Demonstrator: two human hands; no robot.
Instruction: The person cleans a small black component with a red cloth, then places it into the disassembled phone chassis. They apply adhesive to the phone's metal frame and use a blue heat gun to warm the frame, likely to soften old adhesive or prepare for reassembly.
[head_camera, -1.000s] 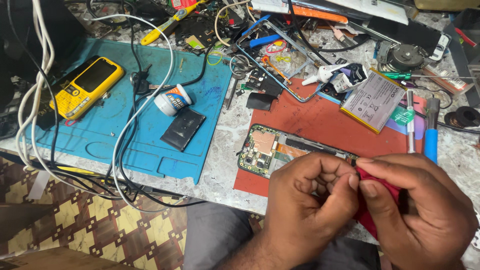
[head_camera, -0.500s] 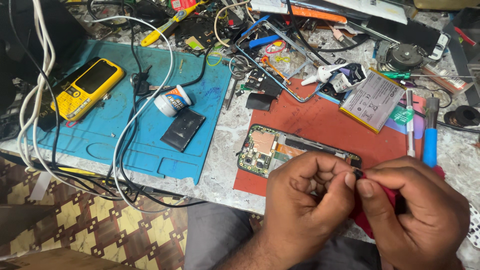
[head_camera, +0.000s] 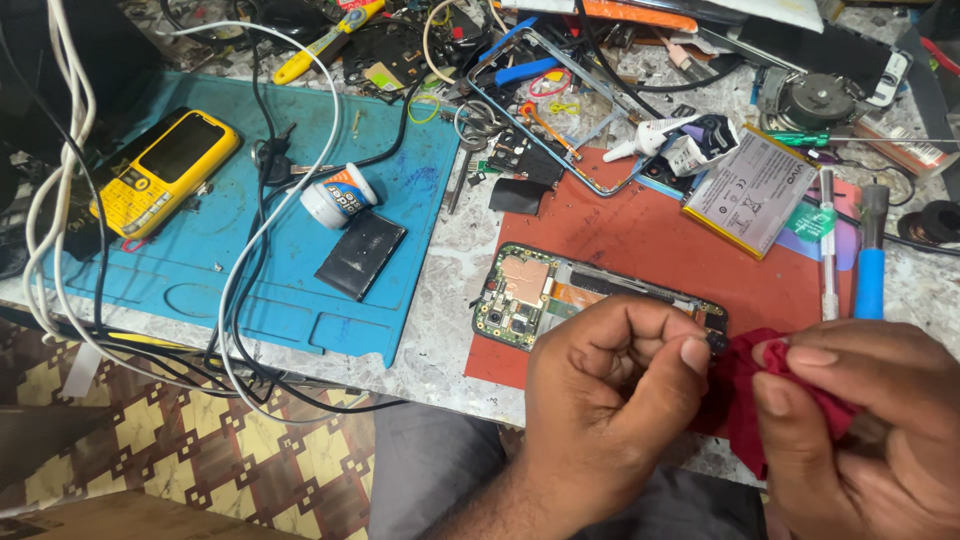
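Left fingers (head_camera: 690, 352): pinch a small dark part (head_camera: 716, 343) at its tip, leaving one face exposed.
Right hand (head_camera: 860, 420): fingers bunch the red cloth (head_camera: 740, 385) against that part, so cloth meets the exposed face.
Part: tiny, black, detail unclear; lower right of frame.
Board (head_camera: 525, 295): just above, on red mat (head_camera: 640, 225).

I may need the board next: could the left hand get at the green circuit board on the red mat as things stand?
Probably yes: the green circuit board lies uncovered just beyond the left hand, but its fingers pinch a small dark part.
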